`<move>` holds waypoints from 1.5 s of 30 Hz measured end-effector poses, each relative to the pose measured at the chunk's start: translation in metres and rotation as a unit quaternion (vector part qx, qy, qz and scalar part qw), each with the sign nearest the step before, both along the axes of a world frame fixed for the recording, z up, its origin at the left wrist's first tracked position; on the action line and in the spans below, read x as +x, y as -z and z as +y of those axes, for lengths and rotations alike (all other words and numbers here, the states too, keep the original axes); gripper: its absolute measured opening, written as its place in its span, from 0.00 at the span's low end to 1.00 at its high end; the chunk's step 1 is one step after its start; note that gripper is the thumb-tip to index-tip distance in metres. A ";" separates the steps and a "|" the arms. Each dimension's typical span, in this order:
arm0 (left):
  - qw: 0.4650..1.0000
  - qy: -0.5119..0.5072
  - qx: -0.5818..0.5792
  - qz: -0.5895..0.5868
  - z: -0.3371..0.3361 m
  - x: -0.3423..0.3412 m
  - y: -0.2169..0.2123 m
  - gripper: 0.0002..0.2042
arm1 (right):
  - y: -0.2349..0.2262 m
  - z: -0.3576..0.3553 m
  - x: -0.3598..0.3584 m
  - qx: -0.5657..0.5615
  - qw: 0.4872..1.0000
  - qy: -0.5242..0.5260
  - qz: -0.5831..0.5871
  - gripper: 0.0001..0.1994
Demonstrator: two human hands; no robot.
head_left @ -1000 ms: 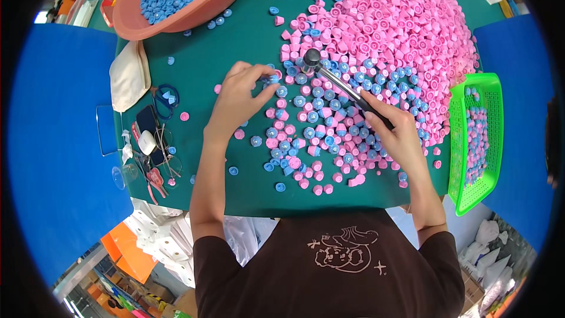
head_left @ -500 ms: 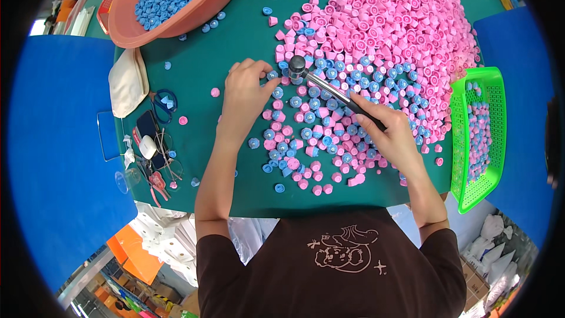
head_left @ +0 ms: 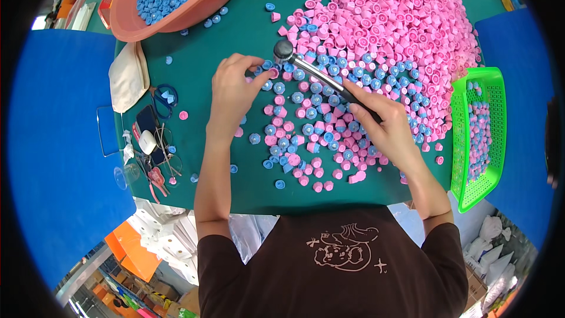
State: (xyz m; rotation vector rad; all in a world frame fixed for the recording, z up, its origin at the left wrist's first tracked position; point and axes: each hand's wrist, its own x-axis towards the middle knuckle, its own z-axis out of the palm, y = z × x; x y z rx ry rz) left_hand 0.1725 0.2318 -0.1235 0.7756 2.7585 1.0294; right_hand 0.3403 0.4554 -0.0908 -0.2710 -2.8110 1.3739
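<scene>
In my right hand [head_left: 382, 119] is a hammer [head_left: 318, 75], its dark handle gripped in closed fingers and its round black head [head_left: 283, 50] raised toward the upper left. My left hand [head_left: 234, 91] has thumb and forefinger curled around a small pink cup [head_left: 273, 73] just below the hammer head. Its other fingers are bent. Beside and under the hammer lie many small blue scalloped caps [head_left: 298, 98] and pink cups, several of them joined as blue-topped pieces. Part of what sits between the left fingertips is hidden.
A large pile of pink cups [head_left: 400, 17] covers the far right. An orange basin [head_left: 194, 15] of blue caps stands far left. At right is a green basket [head_left: 500, 112] with pink-and-blue pieces. Blue-handled scissors [head_left: 163, 99], a phone and a cloth pouch [head_left: 128, 79] lie left.
The hammer head has moved up and to the left. My left hand has shifted slightly left and away from me, and a pink cup now shows at its thumb tip.
</scene>
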 end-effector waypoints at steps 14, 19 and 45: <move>0.999 0.023 -0.015 0.045 0.007 -0.004 0.019 0.08 | 0.013 0.013 0.025 -0.096 0.984 0.149 -0.022 0.21; 0.994 0.065 -0.076 0.050 0.011 0.000 0.029 0.12 | 0.032 0.038 0.055 -0.055 0.963 0.225 0.137 0.18; 0.991 0.077 0.105 -0.008 0.045 0.169 -0.008 0.08 | 0.036 0.040 0.097 0.191 0.978 -0.066 0.056 0.19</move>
